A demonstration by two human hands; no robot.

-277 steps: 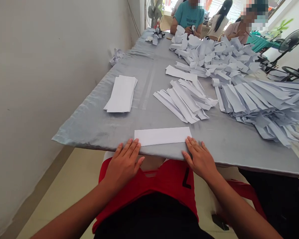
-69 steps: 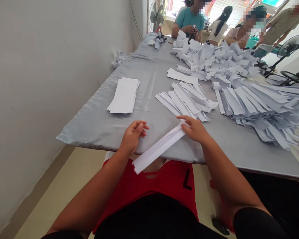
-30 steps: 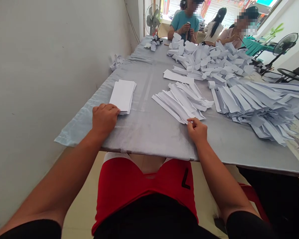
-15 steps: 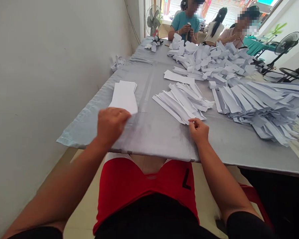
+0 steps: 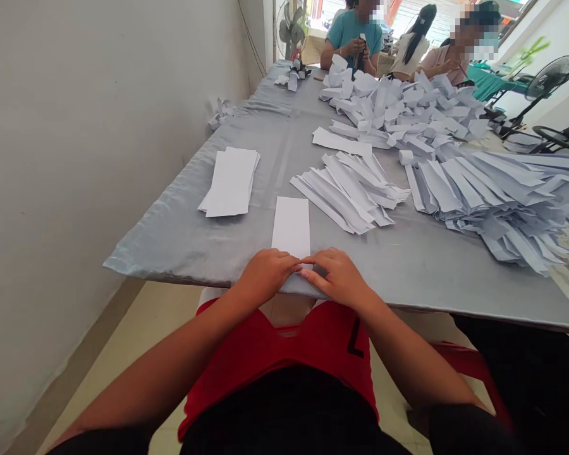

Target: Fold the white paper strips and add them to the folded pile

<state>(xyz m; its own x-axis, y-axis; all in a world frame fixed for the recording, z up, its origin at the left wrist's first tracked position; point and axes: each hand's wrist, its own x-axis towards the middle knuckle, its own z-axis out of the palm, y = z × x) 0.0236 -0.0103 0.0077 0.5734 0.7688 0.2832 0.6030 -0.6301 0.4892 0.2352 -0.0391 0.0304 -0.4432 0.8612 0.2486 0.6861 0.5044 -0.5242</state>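
Observation:
A white sheet of paper [image 5: 291,222] lies lengthwise before me at the table's near edge. My left hand [image 5: 270,272] and my right hand [image 5: 336,273] meet at its near end, fingertips close together and closed on the paper there. The fingers cover that end, so any fold in it is hidden. Left of the sheet rests a slightly fanned stack of flat white paper [image 5: 232,183]. To the right lies a small pile of folded paper strips [image 5: 344,193], with one more strip [image 5: 341,142] just behind it.
A larger bundle of folded strips [image 5: 474,189] covers the table's right side. Behind it spreads a heap of folded papers [image 5: 398,107]. A person in a teal shirt [image 5: 351,41] and others sit at the far end. A wall [image 5: 99,126] borders the left side.
My left hand has brought a sheet from the stack to the middle of the near edge. My right hand has left the folded strips and moved left to meet it.

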